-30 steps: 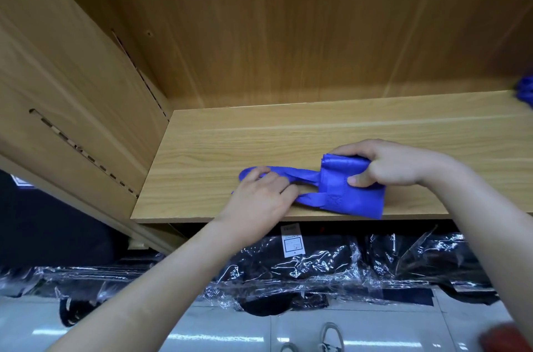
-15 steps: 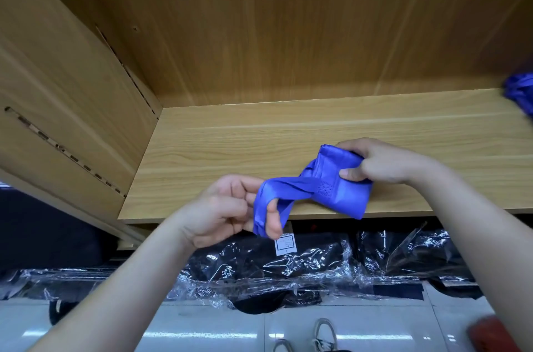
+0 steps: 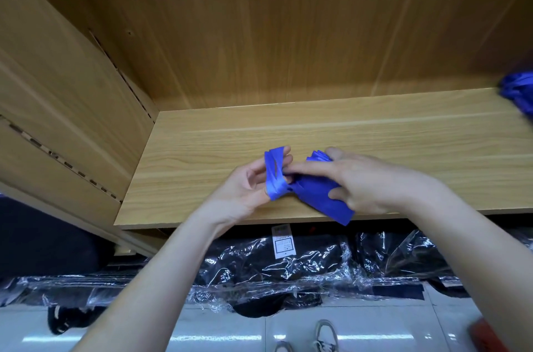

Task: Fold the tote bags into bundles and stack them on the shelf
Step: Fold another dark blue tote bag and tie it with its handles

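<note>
Over the wooden shelf (image 3: 375, 132), left hand (image 3: 245, 187) and right hand (image 3: 372, 181) clutch the tote bag (image 3: 317, 193).

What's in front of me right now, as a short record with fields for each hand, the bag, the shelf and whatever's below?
Left hand: blue straps looped round its fingers
Right hand: grips the folded tote bag
Bag position: over the front edge of the shelf
Far right: more blue fabric, blurred
Below: dark goods in clear plastic wrap
</note>
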Demonstrator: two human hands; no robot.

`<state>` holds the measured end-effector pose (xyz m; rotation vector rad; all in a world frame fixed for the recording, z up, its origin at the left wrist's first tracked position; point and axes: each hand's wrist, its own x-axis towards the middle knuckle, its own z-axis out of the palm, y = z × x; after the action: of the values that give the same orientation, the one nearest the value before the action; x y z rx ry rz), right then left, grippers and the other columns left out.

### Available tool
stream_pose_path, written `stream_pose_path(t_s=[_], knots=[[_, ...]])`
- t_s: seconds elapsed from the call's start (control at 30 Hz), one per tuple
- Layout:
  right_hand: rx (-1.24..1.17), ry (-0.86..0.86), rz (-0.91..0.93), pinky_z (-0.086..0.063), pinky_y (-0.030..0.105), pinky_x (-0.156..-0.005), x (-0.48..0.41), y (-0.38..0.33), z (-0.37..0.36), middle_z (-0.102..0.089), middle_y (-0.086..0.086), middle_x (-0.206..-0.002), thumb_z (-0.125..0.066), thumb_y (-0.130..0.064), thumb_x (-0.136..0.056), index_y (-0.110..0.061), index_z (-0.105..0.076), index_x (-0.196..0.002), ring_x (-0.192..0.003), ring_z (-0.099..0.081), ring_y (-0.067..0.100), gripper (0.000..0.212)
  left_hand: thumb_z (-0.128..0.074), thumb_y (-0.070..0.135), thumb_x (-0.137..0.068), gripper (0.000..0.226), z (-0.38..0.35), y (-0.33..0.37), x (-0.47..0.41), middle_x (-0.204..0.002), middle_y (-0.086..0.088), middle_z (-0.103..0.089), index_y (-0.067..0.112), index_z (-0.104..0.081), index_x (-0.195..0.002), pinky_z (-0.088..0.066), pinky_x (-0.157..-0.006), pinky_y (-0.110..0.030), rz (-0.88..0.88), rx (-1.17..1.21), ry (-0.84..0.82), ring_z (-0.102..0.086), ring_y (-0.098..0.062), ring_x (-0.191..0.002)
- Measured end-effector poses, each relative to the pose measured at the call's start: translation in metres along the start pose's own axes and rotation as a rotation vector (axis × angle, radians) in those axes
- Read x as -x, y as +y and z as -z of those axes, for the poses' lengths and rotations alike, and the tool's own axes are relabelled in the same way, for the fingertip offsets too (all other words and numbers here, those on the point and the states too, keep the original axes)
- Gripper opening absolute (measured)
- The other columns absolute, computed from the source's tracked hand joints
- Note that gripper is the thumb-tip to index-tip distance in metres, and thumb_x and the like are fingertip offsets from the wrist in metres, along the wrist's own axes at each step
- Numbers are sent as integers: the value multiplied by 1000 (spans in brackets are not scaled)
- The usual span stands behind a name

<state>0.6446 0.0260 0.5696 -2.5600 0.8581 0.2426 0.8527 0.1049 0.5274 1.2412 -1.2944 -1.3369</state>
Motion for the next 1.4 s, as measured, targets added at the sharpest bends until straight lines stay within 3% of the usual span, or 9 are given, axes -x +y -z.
stream_pose_path(t_s=[0.33, 0.5, 0.63, 0.73, 0.83, 1.0, 1.17, 1.3, 1.4], knots=[[-168, 17, 56, -43, 39, -90, -19, 3, -7, -51, 5, -99, -60, -33, -94, -39, -64, -96, -94, -55, 24, 8, -51, 44, -89, 51, -54, 11, -13, -136, 10, -55, 43, -39, -139, -37, -106, -22, 144, 98, 95, -50, -4, -126], [-504, -51, 92, -47, 36, -90, -17, 11, -10, -66, -9, -94, -58, -27, -97, -31, -70, -89, -93, -62, 14, 15, -53, 14, -94, 15, -45, 25, -16, -79, -4, -68, 14, -68, -92, -43, -68, -29, 302, 173, 376, -52, -16, -65], [-479, -133, 116, -49, 37, -84, -11, 15, -1, -69, -6, -97, -56, -29, -98, -31, -66, -84, -93, -64, 21, 17, -59, -10, -70, 38, -8, 42, -6, -94, 3, -65, 21, -63, -92, -46, -83, -18, -198, -460, 531, -58, 0, -86], [-373, -188, 152, -47, 32, -80, -13, 10, 8, -67, -8, -93, -56, -29, -98, -36, -62, -80, -86, -61, 15, 20, -61, 8, -64, 70, -11, 63, -7, -140, -2, -48, 17, -51, -132, -24, -115, -31, -550, -1221, 77, -39, -18, -135], [-296, -226, 136, -45, 28, -77, -12, 6, 14, -65, -7, -92, -57, -29, -98, -34, -64, -83, -83, -59, 14, 17, -65, 25, -75, 38, -25, 75, -12, -110, 2, -65, 25, -59, -113, -20, -119, -42, -499, -1605, -130, -56, -20, -118], [-495, -167, 159, -42, 17, -71, -2, 20, 21, -60, -14, -84, -60, -16, -96, -17, -69, -92, -78, -56, 2, 9, -69, 33, -78, 29, -12, 84, 5, -56, -7, -59, 14, -60, -59, -41, -53, -26, -117, -549, -298, -47, -12, -50], [-918, -164, 251, -47, 23, -75, 6, 23, 18, -65, -4, -89, -65, -12, -87, -21, -70, -89, -84, -58, 11, 11, -64, 18, -74, 25, -12, 80, 11, -60, -8, -62, 3, -72, -92, -56, -75, -37, -64, 470, -414, -57, -22, -49], [-986, -192, 295, -50, 20, -85, 6, 18, 11, -71, -9, -103, -61, 3, -88, -16, -67, -108, -97, -64, 7, 28, -43, -11, -79, 48, -18, 77, 12, -111, -5, -72, 16, -77, -101, -58, -49, -29, 34, 541, -208, -73, -26, -73], [-1009, -123, 237, -47, 28, -97, 8, 22, 1, -65, -6, -125, -63, -3, -86, -24, -51, -135, -114, -59, 12, 55, -63, 3, -74, 39, -15, 69, 14, -126, 3, -66, 25, -76, -105, -56, -48, -22, -8, 522, -56, -70, -30, -98]])
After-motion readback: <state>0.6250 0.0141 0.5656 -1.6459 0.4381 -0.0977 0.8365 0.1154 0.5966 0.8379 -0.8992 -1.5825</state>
